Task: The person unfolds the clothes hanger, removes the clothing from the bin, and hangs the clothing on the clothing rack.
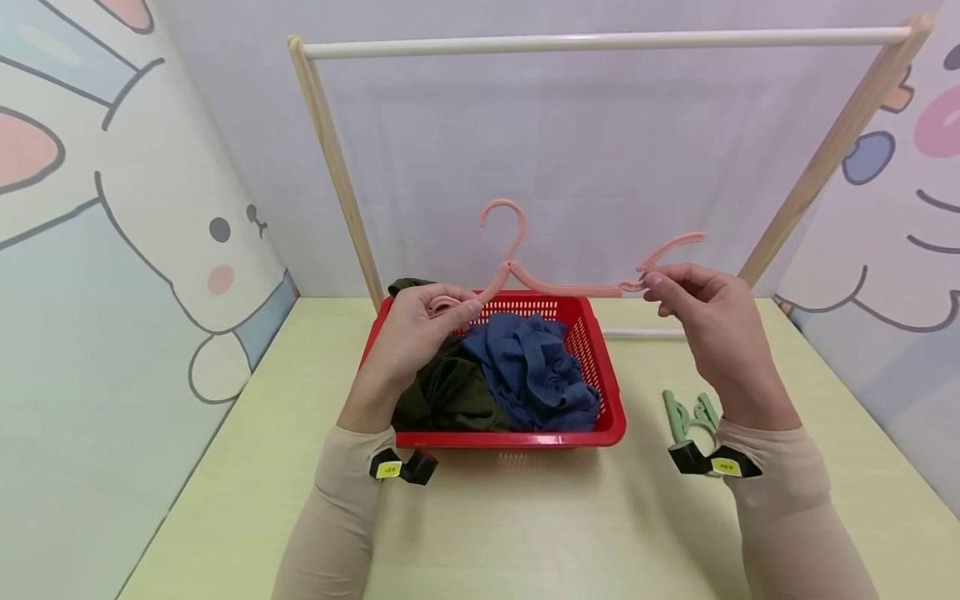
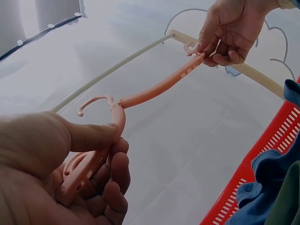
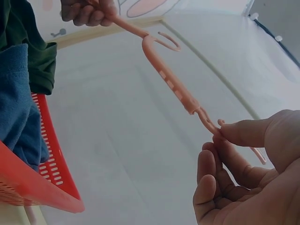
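A pink folding clothes hanger (image 1: 566, 289) is held up between my two hands, its hook pointing upward. My left hand (image 1: 408, 333) grips the left arm of the hanger, thumb along it, as the left wrist view shows. At the other end my right hand (image 1: 712, 333) pinches a thin end piece (image 3: 209, 123) of the right arm between thumb and fingertips. A curved pink tip rises beyond those fingers. Behind and below the left hand stands a red plastic basket (image 1: 611, 400) holding a dark green cloth (image 1: 457, 392) and a blue cloth (image 1: 536, 371).
A rack with a white rail (image 1: 600, 42) and wooden posts (image 1: 341, 175) spans the back. On the table (image 1: 525, 525), by the right wrist, lies a green folded hanger (image 1: 678, 417). Walls with cartoon drawings (image 1: 217, 250) close in both sides.
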{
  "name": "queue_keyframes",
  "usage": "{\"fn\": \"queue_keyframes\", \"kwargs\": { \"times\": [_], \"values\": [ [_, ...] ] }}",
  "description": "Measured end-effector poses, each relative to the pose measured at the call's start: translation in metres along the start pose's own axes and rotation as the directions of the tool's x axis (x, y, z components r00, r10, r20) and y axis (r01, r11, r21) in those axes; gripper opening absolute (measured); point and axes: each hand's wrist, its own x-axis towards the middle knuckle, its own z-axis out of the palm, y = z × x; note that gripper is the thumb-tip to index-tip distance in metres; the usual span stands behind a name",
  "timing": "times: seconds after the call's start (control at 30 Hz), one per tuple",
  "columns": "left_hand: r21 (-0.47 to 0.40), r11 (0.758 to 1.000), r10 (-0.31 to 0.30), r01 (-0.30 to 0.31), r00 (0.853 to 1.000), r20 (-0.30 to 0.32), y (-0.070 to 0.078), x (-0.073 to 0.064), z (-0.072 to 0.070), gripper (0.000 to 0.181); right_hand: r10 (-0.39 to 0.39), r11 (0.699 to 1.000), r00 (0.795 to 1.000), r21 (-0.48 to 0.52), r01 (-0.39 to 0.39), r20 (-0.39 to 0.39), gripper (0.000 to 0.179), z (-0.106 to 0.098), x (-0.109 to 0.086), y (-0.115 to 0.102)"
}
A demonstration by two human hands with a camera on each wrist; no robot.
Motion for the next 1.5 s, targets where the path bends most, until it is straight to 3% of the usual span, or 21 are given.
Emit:
{"fn": "queue_keyframes", "kwargs": {
  "times": [0.2,0.4,0.67,0.77,0.93,1.0,1.27,1.5],
  "values": [
    [0.003,1.0,0.003,-0.003,1.0,0.014,0.001,0.0,-0.001,0.024,0.028,1.0,1.0,-0.001,-0.028,0.001,0.029,-0.003,0.0,0.002],
    [-0.001,1.0,0.008,-0.008,0.998,0.057,0.002,0.0,-0.002,0.02,0.007,0.997,0.999,0.08,-0.01,0.037,0.022,-0.007,0.0,0.005],
    [0.041,0.999,0.011,-0.016,0.992,0.122,0.002,-0.002,-0.005,0.016,0.023,0.996,1.0,0.09,-0.023,0.005,0.05,-0.015,0.0,0.004],
    [0.075,0.997,0.023,-0.035,0.987,0.159,0.002,-0.003,-0.005,0.016,0.015,0.999,1.0,0.034,-0.015,-0.016,0.05,-0.015,0.0,0.004],
    [0.087,0.995,0.023,-0.04,0.981,0.192,0.001,-0.002,-0.004,0.017,-0.002,1.0,1.0,0.026,0.003,-0.025,0.049,-0.012,0.001,0.004],
    [0.088,0.995,0.024,-0.041,0.982,0.188,0.001,-0.002,-0.004,0.018,-0.005,1.0,1.0,0.017,0.005,-0.016,0.049,-0.011,0.001,0.003],
    [0.097,0.994,0.032,-0.048,0.987,0.155,-0.001,-0.001,-0.005,0.014,0.0,0.979,0.999,-0.206,0.009,0.044,0.052,-0.01,0.001,0.002],
    [0.089,0.995,0.026,-0.039,0.989,0.143,-0.001,-0.002,-0.006,0.016,0.026,0.966,0.996,-0.26,-0.003,0.085,0.053,-0.01,0.001,0.001]
  ]
}}
